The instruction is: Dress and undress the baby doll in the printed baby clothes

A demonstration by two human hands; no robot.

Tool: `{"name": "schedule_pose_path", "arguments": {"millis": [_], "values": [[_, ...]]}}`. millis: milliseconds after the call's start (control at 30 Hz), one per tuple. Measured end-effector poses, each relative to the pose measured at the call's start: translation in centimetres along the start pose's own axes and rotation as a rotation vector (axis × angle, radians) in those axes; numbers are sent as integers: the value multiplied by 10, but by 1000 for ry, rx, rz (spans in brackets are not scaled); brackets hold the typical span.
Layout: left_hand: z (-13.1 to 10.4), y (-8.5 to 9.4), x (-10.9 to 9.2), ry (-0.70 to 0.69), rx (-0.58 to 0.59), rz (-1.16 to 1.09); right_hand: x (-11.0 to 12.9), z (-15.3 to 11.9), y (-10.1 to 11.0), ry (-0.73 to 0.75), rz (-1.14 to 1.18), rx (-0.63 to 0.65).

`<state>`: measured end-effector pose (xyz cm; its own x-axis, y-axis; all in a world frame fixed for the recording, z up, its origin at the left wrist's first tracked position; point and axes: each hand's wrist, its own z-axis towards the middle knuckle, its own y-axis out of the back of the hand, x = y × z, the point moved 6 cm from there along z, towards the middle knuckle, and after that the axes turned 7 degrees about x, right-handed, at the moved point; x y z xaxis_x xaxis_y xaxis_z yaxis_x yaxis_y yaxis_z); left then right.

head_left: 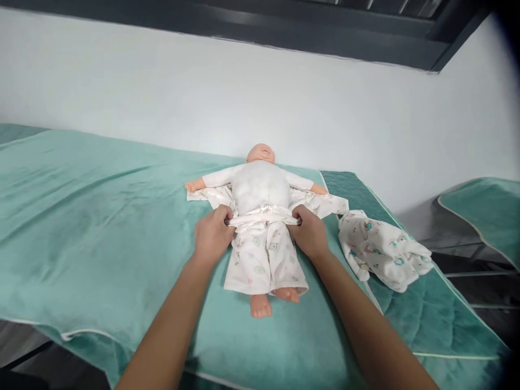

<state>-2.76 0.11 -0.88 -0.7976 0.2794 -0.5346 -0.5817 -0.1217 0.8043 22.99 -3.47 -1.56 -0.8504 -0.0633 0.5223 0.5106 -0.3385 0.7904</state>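
A baby doll (260, 187) with a white body lies on its back, head toward the wall, arms spread wide. Patterned white pants (254, 262) cover its legs, and both feet stick out of the leg openings. My left hand (213, 233) pinches the waistband at its left end. At the right end of the waistband, my right hand (309, 232) grips the fabric between thumb and fingers. A printed white shirt (333, 205) is spread under the doll's back and arms, its front open.
The doll rests on a green padded cover (122, 238). To the right lies a crumpled white garment with a coloured print (384, 249). A white wall (162, 92) rises behind. Another green cover (487, 211) hangs at the far right.
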Motion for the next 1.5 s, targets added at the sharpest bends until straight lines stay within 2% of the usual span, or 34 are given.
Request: {"name": "schedule_pose_path", "arguments": {"millis": [100, 233, 400, 500, 633, 800, 867, 1000, 1067, 1167, 1300, 1500], "values": [[2, -4, 0, -16, 26, -37, -1, 4, -7, 51, 128, 67], [5, -6, -2, -132, 52, -218, -4, 5, -11, 67, 257, 149], [2, -10, -6, -254, 140, -348, -10, -3, -8, 53, 418, 368], [1, -13, -5, -240, 160, -348, -11, -9, -7, 74, 459, 477], [0, -14, 0, -131, 164, -287, -15, -8, -6, -5, 399, 389], [-1, -10, -6, -193, 140, -283, -10, -7, -3, 33, 222, 261], [-1, -8, -7, -207, 103, -283, -5, -9, 0, 68, 132, 185], [-3, -3, -3, -171, -34, -233, 11, -19, 7, 127, -49, -56], [-4, -1, -1, -138, -94, -195, 19, -23, 7, 141, -97, -109], [-3, -2, -1, -141, -81, -219, 21, -22, 4, 118, -32, -65], [-1, -2, -6, -236, -48, -277, 17, -15, 2, 91, 169, 43], [-2, 3, -10, -301, -47, -375, 11, -19, -1, 59, 288, 173]]}}
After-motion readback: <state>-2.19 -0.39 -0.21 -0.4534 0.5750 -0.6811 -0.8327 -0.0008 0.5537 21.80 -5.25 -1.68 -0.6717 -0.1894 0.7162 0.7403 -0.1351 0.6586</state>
